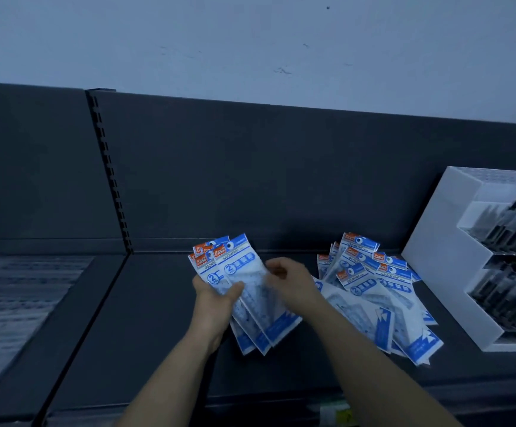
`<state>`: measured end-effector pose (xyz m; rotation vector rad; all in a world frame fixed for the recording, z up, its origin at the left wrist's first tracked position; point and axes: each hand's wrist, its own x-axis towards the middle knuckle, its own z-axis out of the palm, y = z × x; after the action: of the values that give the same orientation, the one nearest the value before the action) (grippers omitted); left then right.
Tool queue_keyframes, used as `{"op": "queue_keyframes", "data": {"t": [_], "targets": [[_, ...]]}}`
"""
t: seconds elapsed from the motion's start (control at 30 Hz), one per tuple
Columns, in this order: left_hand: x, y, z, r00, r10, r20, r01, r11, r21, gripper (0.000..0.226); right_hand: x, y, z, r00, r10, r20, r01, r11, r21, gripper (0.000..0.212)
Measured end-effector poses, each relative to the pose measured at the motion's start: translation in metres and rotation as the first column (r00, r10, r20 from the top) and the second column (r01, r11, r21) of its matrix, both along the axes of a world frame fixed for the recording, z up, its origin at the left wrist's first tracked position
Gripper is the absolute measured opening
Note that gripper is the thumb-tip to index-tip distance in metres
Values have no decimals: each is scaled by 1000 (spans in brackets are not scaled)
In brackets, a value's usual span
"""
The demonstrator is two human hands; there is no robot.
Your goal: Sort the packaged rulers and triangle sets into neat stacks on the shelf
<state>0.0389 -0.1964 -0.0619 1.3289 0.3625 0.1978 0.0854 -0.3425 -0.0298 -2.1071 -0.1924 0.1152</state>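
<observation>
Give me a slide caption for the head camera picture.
The left hand and right hand hold a fanned bundle of packets over the dark shelf, a loose pile beside a white display box.

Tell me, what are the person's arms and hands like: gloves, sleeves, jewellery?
The left hand and right hand are ungloved. The left forearm and right forearm show no sleeves up to the picture's edge. No watch, ring or bracelet is visible.

Left hand [216, 298] and right hand [292, 280] gripping fanned packets [252, 306], loose pile [380, 291], dark shelf [158, 318]

shelf [146, 318] open leftward, display box [429, 260] blocking right
</observation>
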Motion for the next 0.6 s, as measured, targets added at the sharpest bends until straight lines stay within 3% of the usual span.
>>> {"op": "queue_keyframes", "data": {"t": [0.03,0.1,0.17,0.2,0.27,0.37,0.47,0.6], "targets": [[0,3,-1,1000,-1,-12,1,1000,3,48,3,-11,-1,997,-28,77,40,988,-151,38],[-1,7,-3,999,-5,-50,4,1000,-9,46,8,-41,0,985,-34,169,114,863,-492,54],[-1,9,-4,996,-18,-82,18,1000,-9,44,7,-68,-1,991,-50,121,121,706,-698,63],[0,8,-5,995,-28,-94,27,1000,-7,43,6,-76,-2,995,-71,69,99,680,-726,62],[1,5,-5,993,-43,-113,44,999,5,41,6,-85,-7,996,-86,27,82,750,-657,42],[2,0,-2,990,-70,-119,71,997,7,41,5,-83,-2,991,-102,82,128,892,-433,5],[4,-7,-1,991,-90,-101,90,996,-2,40,2,-73,10,987,-158,42,162,977,-138,18],[5,-20,-3,990,-126,-58,126,992,-3,42,-1,-49,12,985,-173,-15,174,980,93,8]]}}
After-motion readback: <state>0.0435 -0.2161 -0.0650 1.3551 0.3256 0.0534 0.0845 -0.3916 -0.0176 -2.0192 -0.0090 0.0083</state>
